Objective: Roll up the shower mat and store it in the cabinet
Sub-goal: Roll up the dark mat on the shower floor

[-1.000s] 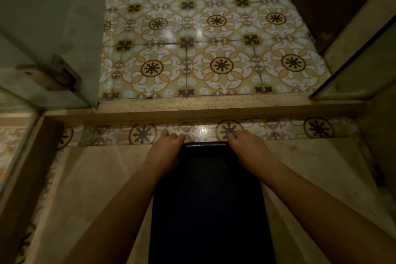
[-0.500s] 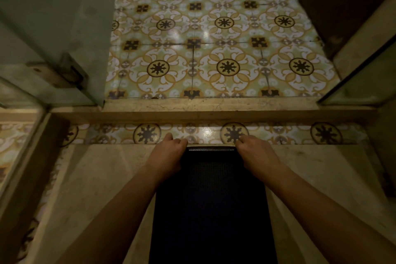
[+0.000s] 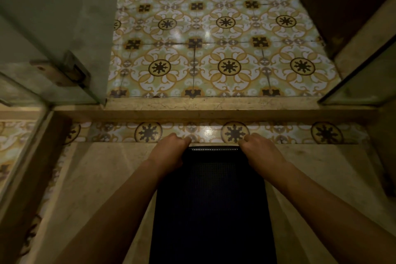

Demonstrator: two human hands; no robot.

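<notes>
Two bare hands, left hand (image 3: 170,149) and right hand (image 3: 260,149), are gripping the far rolled edge of the dark textured rubber shower mat (image 3: 211,203), lying at lower centre on the beige stone floor (image 3: 102,178).

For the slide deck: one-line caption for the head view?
Both hands, left hand and right hand, grasp the far edge of the dark shower mat on the shower floor.

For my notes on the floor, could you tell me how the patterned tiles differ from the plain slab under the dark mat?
The patterned tiles carry yellow, white and dark floral medallions; the plain stone slab is plain beige. The tiles show bright glare spots, the slab looks dull. The tiles lie bare, while the slab bears the dark shower mat, gripped at its far edge by the left hand and right hand. Both are hard flooring.
</notes>
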